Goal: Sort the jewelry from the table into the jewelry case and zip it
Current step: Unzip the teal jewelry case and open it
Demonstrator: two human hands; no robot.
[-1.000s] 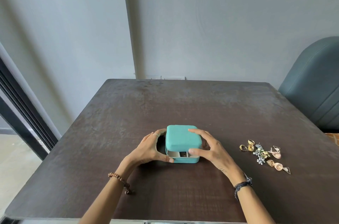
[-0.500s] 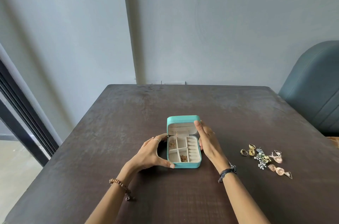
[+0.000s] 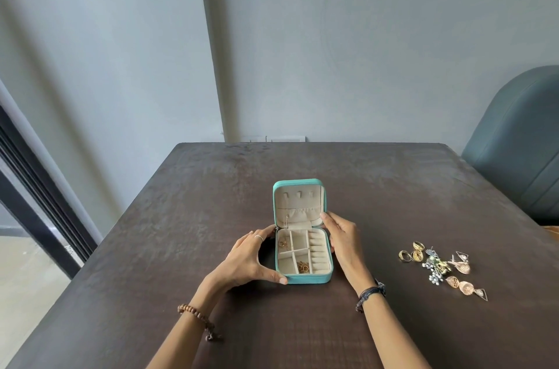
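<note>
A small teal jewelry case [image 3: 308, 278] lies wide open in the middle of the dark table [image 3: 181, 217]. Its cream lid [image 3: 298, 205] stands tilted back. Small gold pieces sit in two of its compartments, and a thin chain hangs from the lid. My left hand [image 3: 246, 261] holds the case's left side, thumb on the front corner. On the right side, near the hinge, rests my right hand [image 3: 343, 240], its fingertips against the lid's edge. A loose pile of jewelry [image 3: 440, 267], rings and earrings, lies on the table to the right, apart from both hands.
A grey-blue chair back [image 3: 517, 138] stands at the table's right edge. Grey walls rise behind the table, and a dark window frame [image 3: 36, 202] runs along the left. Bare tabletop surrounds the case.
The case went from nearly closed to fully open: my right hand lifted the lid and tilted it back. My left hand stayed on the case's left side.
</note>
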